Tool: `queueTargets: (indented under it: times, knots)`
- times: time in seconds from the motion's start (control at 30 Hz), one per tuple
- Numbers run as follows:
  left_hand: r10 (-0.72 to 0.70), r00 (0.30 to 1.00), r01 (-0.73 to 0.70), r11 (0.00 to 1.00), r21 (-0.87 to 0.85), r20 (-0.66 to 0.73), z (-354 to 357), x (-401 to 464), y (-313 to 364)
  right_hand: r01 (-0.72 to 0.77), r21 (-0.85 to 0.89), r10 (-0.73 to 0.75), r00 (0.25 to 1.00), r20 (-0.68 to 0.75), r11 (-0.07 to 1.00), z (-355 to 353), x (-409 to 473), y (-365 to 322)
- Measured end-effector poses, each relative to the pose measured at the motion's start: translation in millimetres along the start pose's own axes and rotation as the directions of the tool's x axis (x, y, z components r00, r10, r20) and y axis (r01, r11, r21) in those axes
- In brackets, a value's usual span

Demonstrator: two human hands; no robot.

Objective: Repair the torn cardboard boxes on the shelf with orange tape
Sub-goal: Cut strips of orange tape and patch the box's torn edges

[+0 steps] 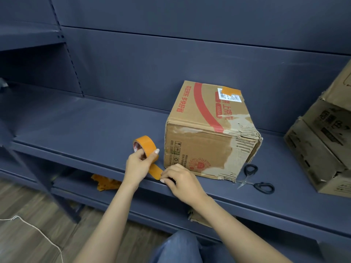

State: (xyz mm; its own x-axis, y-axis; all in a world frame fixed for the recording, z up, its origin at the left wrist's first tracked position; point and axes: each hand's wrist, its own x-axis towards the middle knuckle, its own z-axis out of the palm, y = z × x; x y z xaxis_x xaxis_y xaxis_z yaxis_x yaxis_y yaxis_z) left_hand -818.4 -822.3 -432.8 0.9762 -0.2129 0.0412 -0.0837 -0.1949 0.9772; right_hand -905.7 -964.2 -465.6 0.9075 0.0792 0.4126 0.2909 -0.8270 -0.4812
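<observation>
Left hand (137,164) grips tape roll (145,147) | right hand (179,178) pinches free end at shelf (76,130) front edge | pull straight, taut — avoid creasing — toward torn box (209,133).

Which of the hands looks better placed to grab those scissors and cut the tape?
The right hand, probably. It pinches only the pulled-out tape end and is nearer the scissors lying right of the box. The left hand holds the roll.
</observation>
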Motion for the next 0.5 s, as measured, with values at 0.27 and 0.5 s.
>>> queueTargets:
  times: [0.27, 0.5]
  knots:
    - [-0.041, 0.994, 0.046, 0.998, -0.053, 0.104, -11, 5, 9, 0.071, -0.111, -0.085, 0.988, -0.131, 0.991, 1, 2, -19]
    - [-0.017, 0.999, 0.011, 0.992, 0.129, 0.042, -36, 23, -5, 0.304, -0.149, -0.321, 0.941, -0.109, 0.941, -37, -21, -34]
